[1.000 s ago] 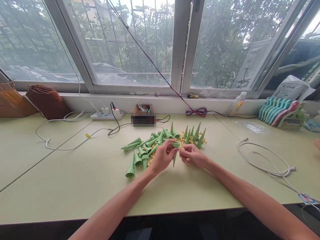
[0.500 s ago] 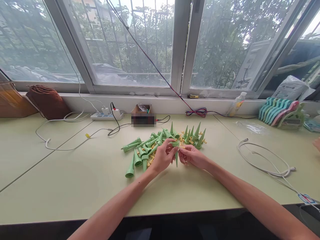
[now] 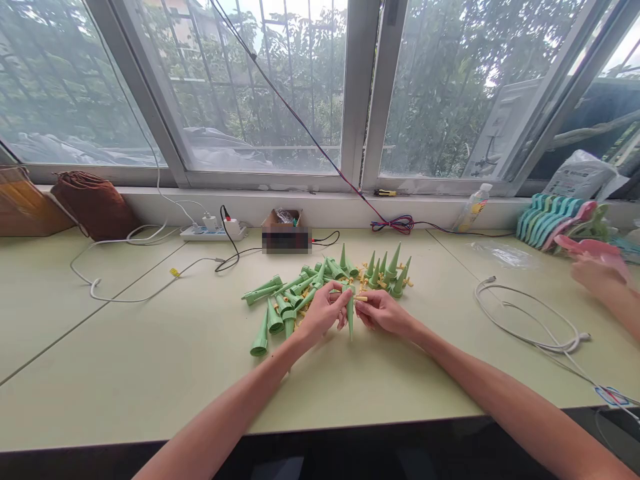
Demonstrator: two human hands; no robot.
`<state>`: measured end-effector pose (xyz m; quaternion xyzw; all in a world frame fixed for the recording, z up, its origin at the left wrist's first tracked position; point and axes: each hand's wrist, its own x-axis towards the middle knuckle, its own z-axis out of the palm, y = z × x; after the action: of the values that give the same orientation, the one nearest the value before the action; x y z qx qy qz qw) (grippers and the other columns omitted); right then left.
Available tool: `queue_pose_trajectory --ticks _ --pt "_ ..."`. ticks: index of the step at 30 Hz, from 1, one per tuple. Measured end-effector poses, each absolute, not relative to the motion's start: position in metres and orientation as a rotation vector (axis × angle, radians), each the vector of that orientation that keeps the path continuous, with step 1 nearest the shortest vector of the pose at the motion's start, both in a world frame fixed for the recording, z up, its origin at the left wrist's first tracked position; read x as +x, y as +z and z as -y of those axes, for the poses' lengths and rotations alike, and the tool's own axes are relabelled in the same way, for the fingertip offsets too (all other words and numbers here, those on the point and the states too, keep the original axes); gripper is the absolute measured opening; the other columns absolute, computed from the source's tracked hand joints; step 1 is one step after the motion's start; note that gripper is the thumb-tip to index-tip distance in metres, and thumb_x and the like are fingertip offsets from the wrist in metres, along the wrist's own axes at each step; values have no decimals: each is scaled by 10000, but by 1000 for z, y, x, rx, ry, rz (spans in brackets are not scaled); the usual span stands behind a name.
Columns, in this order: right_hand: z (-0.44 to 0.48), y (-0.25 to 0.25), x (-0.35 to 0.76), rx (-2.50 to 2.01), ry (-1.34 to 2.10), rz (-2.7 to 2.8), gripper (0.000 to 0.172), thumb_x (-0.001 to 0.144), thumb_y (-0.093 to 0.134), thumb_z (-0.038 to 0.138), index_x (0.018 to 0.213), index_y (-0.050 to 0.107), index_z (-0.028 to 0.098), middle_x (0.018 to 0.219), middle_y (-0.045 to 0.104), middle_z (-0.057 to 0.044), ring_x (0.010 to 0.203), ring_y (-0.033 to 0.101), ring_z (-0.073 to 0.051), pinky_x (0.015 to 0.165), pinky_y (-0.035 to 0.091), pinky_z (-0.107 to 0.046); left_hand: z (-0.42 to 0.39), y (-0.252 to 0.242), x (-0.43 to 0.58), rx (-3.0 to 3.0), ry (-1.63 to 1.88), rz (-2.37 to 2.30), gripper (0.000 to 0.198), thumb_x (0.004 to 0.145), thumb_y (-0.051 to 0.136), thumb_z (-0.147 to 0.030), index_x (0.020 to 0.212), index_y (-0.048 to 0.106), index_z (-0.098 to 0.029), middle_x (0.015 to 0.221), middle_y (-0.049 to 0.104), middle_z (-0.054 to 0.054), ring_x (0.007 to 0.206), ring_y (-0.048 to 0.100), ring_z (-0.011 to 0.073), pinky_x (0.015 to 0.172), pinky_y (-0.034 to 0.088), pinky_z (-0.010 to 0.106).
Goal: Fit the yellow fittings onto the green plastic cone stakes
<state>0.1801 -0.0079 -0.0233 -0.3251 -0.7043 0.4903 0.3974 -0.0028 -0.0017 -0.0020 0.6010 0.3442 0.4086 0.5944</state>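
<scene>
My left hand (image 3: 327, 308) is closed round the upper part of a green plastic watering spike (image 3: 351, 320), its point hanging downward. From the right, the fingers of my right hand (image 3: 384, 312) pinch a small yellow valve (image 3: 360, 298) against the side of the spike. How deep the valve sits in the spike cannot be made out. Left of my hands lies a pile of green spikes (image 3: 275, 320), with yellow valves partly hidden among them. Behind my right hand several spikes (image 3: 393, 263) stand point up, with yellow valves sticking out at their sides.
A co-worker's hand (image 3: 600, 277) holds a pink plastic thing (image 3: 593, 250) at the right, near a row of coloured hangers (image 3: 545, 223). A coiled white cable (image 3: 530, 337) lies on the right. A power strip (image 3: 214, 232) and a small box (image 3: 284, 219) stand at the back.
The spike in my left hand has tipped, its top turning away and its point dropping slightly. The yellow valve shows more plainly at its side. A co-worker's hand has come in with a pink thing.
</scene>
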Motion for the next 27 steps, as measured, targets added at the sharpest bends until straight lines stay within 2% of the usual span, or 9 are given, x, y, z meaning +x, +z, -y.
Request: queue_pose_trajectory --ticks 7,13,17,21,27 --pt "11 -23 180 -908 1026 1874 410 950 540 478 657 535 192 510 508 28 464 439 -110 486 367 -243 -3 -8 -5 1280 885 -807 459 771 703 -597 838 498 -191 440 498 -85 338 384 61 360 345 176" --pt "12 -23 179 -928 911 1928 336 958 527 375 691 601 185 518 529 27 474 452 -110 513 383 -242 -3 -6 -6 1244 830 -846 462 780 698 -590 867 512 -177 580 637 -7 363 393 47 345 317 162" --pt "12 -23 179 -913 961 1890 346 956 527 367 672 598 182 500 512 34 458 454 -107 494 383 -238 -2 -4 -5 1278 845 -834 461 784 691 -594 848 498 -180 576 628 -14 358 367 40 351 328 166" --pt "11 -26 179 -891 1070 1835 378 947 549 434 665 570 183 477 501 40 428 436 -103 463 372 -237 0 -3 -5 1373 889 -836 455 789 683 -594 854 476 -194 546 575 -51 368 403 61 368 346 184" --pt "9 -24 180 -826 1297 1739 449 918 575 540 666 572 168 473 528 27 397 436 -95 431 348 -235 2 -3 -4 1584 990 -859 406 852 625 -549 997 506 -189 566 518 -69 412 455 86 387 347 195"
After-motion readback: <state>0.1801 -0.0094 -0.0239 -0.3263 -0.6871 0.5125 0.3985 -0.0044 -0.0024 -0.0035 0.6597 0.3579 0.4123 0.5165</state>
